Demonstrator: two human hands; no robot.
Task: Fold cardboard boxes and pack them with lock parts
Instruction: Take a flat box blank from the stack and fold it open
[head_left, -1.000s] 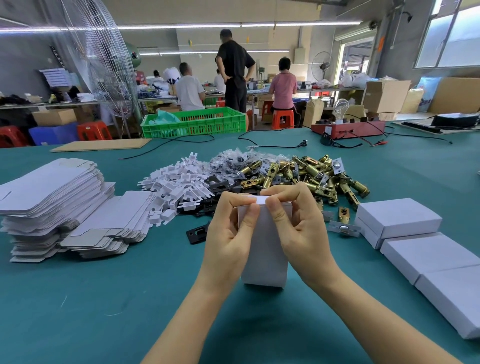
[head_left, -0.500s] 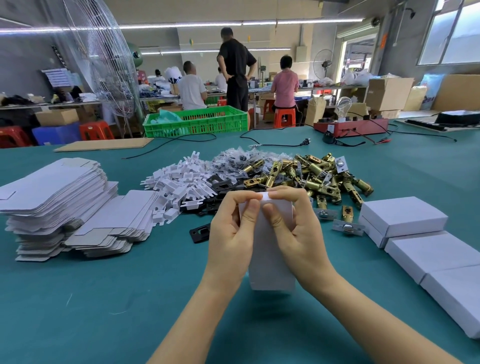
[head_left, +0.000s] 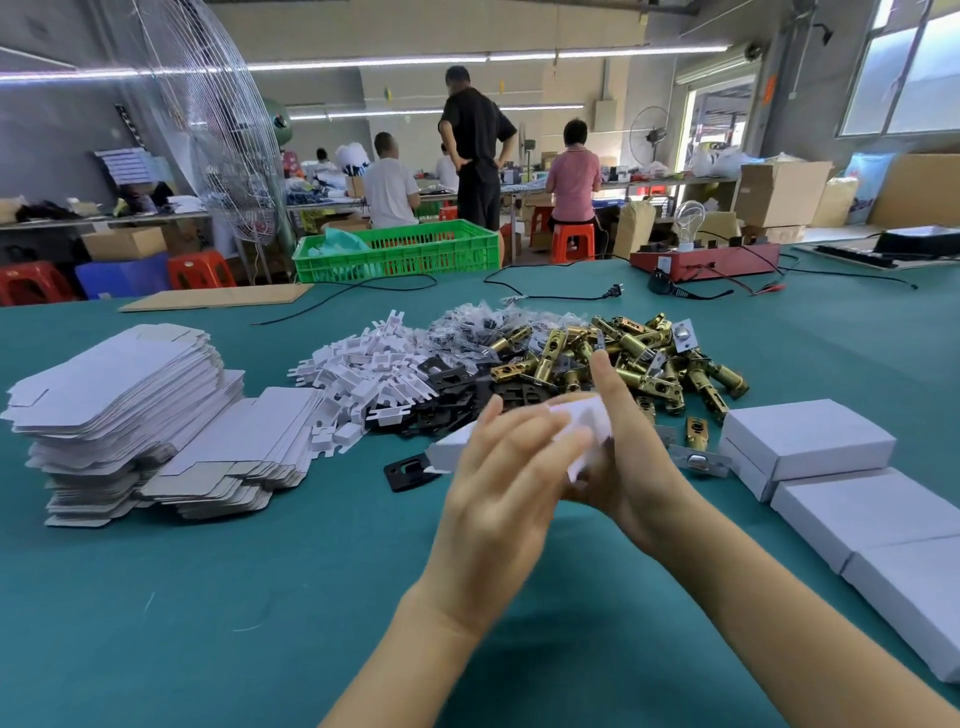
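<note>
A small white cardboard box (head_left: 584, 423) is tilted on its side between both hands above the green table (head_left: 208, 597). My left hand (head_left: 506, 499) lies flat over its near face, fingers spread. My right hand (head_left: 631, 467) cups it from behind and the right, and much of the box is hidden. Beyond it lie a heap of brass latch bolts (head_left: 623, 358), black strike plates (head_left: 447, 400) and white plastic inserts (head_left: 363, 369). One black plate (head_left: 408, 470) lies alone just left of the hands. Flat white box blanks (head_left: 119, 405) are stacked at the left.
Closed white boxes (head_left: 831, 467) sit at the right edge. A green crate (head_left: 400, 252), a cardboard sheet (head_left: 218, 299), cables and a red tester (head_left: 706, 260) with a bulb stand at the back. A large fan (head_left: 208, 119) stands behind, and people work at far benches.
The box stood upright with both hands pinching its top flap; now it is tipped over sideways, the left hand flat across it and the right hand behind it.
</note>
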